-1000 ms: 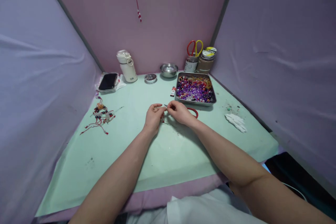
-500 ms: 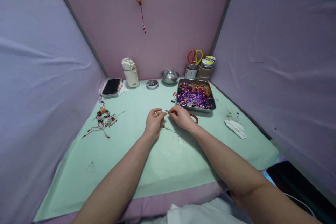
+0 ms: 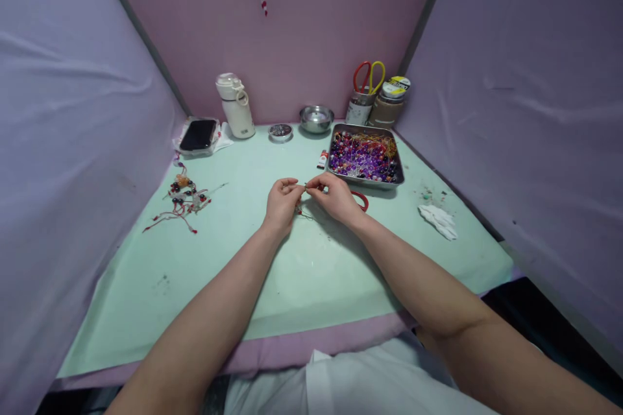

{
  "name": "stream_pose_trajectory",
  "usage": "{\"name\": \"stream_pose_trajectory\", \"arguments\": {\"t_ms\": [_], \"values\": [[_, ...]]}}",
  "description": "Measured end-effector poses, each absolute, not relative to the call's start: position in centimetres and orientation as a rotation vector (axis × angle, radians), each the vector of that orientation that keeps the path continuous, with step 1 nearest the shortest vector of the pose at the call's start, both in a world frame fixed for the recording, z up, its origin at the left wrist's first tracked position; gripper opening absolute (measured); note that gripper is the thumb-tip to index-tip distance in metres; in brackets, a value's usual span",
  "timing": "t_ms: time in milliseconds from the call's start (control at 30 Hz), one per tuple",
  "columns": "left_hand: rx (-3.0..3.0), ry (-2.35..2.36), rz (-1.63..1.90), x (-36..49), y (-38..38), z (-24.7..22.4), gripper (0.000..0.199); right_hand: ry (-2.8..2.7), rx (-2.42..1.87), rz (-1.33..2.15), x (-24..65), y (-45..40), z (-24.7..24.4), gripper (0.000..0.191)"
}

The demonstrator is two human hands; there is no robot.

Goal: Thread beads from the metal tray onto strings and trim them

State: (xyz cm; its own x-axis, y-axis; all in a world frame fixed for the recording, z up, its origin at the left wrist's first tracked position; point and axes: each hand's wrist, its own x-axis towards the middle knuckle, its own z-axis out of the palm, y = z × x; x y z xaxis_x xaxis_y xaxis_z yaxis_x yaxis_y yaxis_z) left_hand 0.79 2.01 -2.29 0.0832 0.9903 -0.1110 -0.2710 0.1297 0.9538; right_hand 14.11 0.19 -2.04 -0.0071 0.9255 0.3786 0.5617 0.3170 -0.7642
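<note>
Over the middle of the table my left hand [image 3: 283, 206] is closed in a pinch on a thin beaded cord [image 3: 300, 211], whose loose end trails below the fingers. My right hand [image 3: 333, 198] meets it fingertip to fingertip, pinching a small thin piece too tiny to name. Just behind the right hand, the red handle of scissors [image 3: 361, 201] shows on the table; the rest is hidden beneath the hand. A metal tray of beads [image 3: 400, 185], mostly purple, with gold thread, sits beyond that hand.
At left lie finished-looking beaded cords [image 3: 185, 200] and a phone [image 3: 198, 135] in a clear box. Along the back stand a white bottle [image 3: 236, 107], a round tin [image 3: 280, 133], a steel bowl [image 3: 316, 120] and jars, one holding scissors [image 3: 370, 78]. White gloves [image 3: 438, 222] lie at right.
My view has tipped downward, so everything sits higher in the picture. My fingertips have come closer together over the cord; both hands keep their pinch.
</note>
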Motion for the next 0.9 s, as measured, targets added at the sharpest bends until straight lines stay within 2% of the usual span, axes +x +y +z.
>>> {"name": "stream_pose_trajectory", "arguments": {"t_ms": [267, 700, 900], "values": [[0.973, 1.019, 1.176, 0.72, 2.27, -2.66, 0.03, -1.706, -1.366, 0.501, 14.26, 0.13, -2.07, 0.014], [0.962, 0.971, 1.175, 0.76, 2.18, -2.87, 0.03, -1.716, -1.415, 0.412, 14.12, 0.26, -2.11, 0.01], [0.94, 0.948, 1.227, 0.91, 2.09, -2.81, 0.031, -1.6, -1.469, 0.596, 13.83, 0.17, -1.95, 0.009]]}}
